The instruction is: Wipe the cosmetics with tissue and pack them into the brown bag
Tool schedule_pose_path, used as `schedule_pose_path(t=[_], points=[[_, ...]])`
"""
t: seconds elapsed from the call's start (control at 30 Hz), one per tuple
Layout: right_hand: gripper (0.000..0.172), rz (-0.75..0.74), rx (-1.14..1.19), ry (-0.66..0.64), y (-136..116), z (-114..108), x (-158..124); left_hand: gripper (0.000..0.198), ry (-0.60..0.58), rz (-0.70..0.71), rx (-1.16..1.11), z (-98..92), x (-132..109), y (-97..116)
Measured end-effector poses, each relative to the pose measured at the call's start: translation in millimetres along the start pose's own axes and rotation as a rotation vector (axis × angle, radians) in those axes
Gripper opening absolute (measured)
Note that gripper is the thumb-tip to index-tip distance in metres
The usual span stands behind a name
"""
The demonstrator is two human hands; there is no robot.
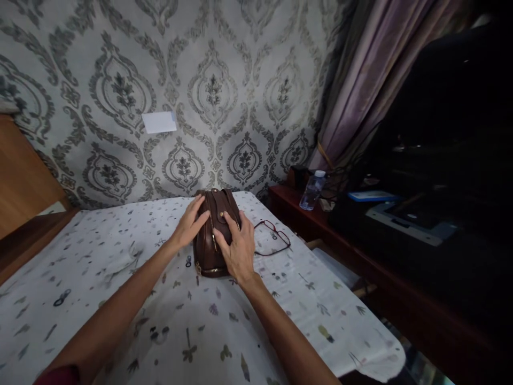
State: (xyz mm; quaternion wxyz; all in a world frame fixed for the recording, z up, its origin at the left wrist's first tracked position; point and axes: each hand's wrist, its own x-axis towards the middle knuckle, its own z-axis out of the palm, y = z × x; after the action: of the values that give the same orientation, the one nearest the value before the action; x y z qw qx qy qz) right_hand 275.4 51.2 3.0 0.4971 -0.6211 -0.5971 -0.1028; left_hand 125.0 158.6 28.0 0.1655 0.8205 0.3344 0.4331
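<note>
A dark brown leather handbag (206, 256) with gold-coloured zips and a snap-button strap rests on the patterned white sheet (200, 321). My left hand (190, 224) lies against the bag's left side and top edge, fingers stretched out. On the bag's top and right side is my right hand (239, 246), its fingers spread and the index fingertip near the gold snap button. Just right of the bag lie red-framed glasses (289, 241), partly hidden behind my right hand. The bag's far right side is covered by my fingers.
Beyond the sheet rises a patterned wall with a white plate (159, 122). To the right, a dark red ledge (286, 198) bears a clear bottle (312, 191) and cables. A purple curtain (371, 80) hangs behind it. Wooden furniture (26, 176) stands at the left.
</note>
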Motion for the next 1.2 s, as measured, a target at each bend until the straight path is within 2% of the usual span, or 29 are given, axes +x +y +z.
schedule_pose_path(t=[0.1, 0.23, 0.33, 0.5, 0.77, 0.9, 1.0, 1.07, 1.13, 1.2], points=[[0.048, 0.047, -0.007, -0.031, -2.9, -4.9, 5.5, 0.054, 0.014, 0.021, -0.009, 11.9, 5.4, -11.2], [0.053, 0.053, -0.068, -0.090, -8.9, -8.7, 10.6, 0.056, 0.032, 0.025, 0.018, 15.6, 2.4, -13.4], [0.056, 0.036, -0.120, -0.096, -12.2, -7.5, 9.6, 0.057, 0.019, 0.013, 0.039, 13.5, 1.1, -12.2], [0.082, -0.013, -0.176, -0.060, -10.9, -2.2, 5.2, 0.055, 0.008, 0.026, 0.008, 8.3, 3.5, -11.6], [0.090, 0.012, -0.176, -0.057, -11.7, 0.4, 4.0, 0.050, 0.017, 0.099, 0.059, 4.0, 7.6, -10.3], [0.088, 0.056, -0.153, -0.069, -14.5, 1.0, 4.3, 0.048, 0.022, 0.112, 0.071, 0.1, 8.6, -7.6], [0.084, 0.057, -0.127, -0.051, -14.8, 1.8, 4.5, 0.042, -0.011, 0.115, 0.063, -9.3, 19.4, -4.3], [0.082, 0.051, -0.119, -0.037, -14.5, 2.2, 4.4, 0.037, -0.045, 0.010, 0.047, -15.9, 35.2, -4.6], [0.081, 0.045, -0.117, -0.033, -14.2, 2.3, 4.1, 0.036, -0.053, -0.202, 0.043, -19.3, 56.2, -9.1], [0.081, 0.035, -0.117, -0.035, -13.7, 2.1, 3.6, 0.039, -0.048, -0.343, 0.074, -18.5, 78.3, -17.6]])
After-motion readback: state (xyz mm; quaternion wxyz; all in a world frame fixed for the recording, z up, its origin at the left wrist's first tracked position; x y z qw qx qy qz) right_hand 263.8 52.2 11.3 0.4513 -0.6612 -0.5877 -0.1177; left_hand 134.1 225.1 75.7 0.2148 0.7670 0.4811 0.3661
